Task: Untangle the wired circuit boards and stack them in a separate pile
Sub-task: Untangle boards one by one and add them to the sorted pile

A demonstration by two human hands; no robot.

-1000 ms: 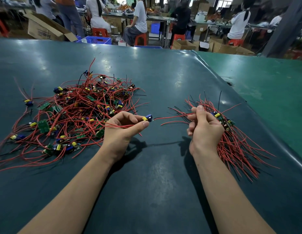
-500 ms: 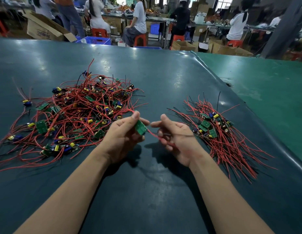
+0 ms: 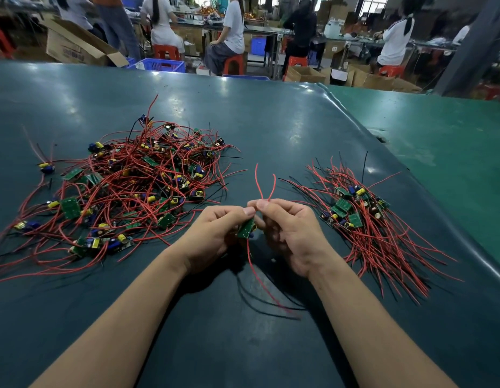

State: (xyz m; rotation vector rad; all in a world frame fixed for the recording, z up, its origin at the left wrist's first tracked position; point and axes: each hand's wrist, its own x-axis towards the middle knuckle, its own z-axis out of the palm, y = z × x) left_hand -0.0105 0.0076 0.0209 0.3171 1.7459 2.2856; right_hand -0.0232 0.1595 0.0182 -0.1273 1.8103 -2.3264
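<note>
A big tangled heap of small green circuit boards with red and black wires [image 3: 131, 189] lies on the left of the dark table. A tidier pile of boards with combed wires [image 3: 363, 217] lies on the right. Between them my left hand [image 3: 215, 236] grips one green circuit board [image 3: 246, 228], held upright. My right hand [image 3: 290, 233] pinches that board's two red wires, whose ends stick up above my fingertips. More red and black wires from the board hang down toward me.
The dark green table mat [image 3: 243, 345] stretches in front of me, with a lighter green table surface [image 3: 439, 141] at the right. Beyond the far edge, people sit on red stools among cardboard boxes [image 3: 75, 49] and a blue crate [image 3: 162, 65].
The hands have come together at the centre. The board has turned upright in my left hand, and my right hand has shifted up from the wire's middle to pinch the red wires near the board.
</note>
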